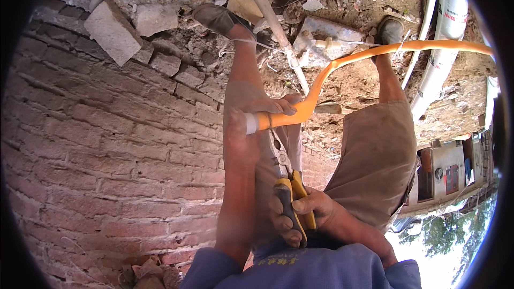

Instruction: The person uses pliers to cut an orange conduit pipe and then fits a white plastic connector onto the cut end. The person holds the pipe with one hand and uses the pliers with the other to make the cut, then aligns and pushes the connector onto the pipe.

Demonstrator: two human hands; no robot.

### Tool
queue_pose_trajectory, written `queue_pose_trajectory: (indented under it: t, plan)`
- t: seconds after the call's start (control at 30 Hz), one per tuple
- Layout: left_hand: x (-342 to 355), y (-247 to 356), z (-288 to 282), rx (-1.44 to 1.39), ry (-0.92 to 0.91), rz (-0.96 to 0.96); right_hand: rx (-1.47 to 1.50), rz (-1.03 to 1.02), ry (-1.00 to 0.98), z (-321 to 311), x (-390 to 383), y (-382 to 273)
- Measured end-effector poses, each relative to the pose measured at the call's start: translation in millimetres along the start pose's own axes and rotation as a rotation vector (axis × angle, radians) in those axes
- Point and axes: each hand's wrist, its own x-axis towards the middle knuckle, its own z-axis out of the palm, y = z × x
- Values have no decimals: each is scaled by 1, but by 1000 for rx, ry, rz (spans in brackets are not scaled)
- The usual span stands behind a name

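My left hand (239,131) is closed around the end of a flat-looking orange hose (306,109). A short white tube end (251,123) sticks out of the hose beside my palm. Combination pliers (283,161) with yellow and black handles are gripped in my right hand (320,208), just below the hose. Their jaws point up at a thin wire (270,120) that appears to loop around the hose near its end. Whether the jaws pinch the wire cannot be made out. From my left hand the hose bends up and runs away to the far right.
A brick wall (123,166) fills the left side. Loose bricks (114,32) and rubble lie at its far end. A wooden pole (266,6) slants between my feet, near a flat slab (342,35). White pipes (447,29) run along the right.
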Motion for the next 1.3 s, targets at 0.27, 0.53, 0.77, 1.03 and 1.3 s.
queue_pose_trajectory:
  t: [0.27, 0.53, 0.77, 1.03, 1.3]
  plan:
    - [-6, 46, 4, 365, 181, -67, -477, -131, 231, 5, -8, -22]
    - [-15, 56, 0, 784, 292, -226, -714, -136, 319, 9, 4, -19]
    - [-18, 33, -10, 764, 351, -111, -570, -67, 287, 2, 9, -11]
    - [-18, 28, -7, 810, 353, -125, -287, -19, 209, 5, 5, -2]
    - [-18, 19, -14, 824, 325, -22, -77, 47, 3, -1, 8, 1]
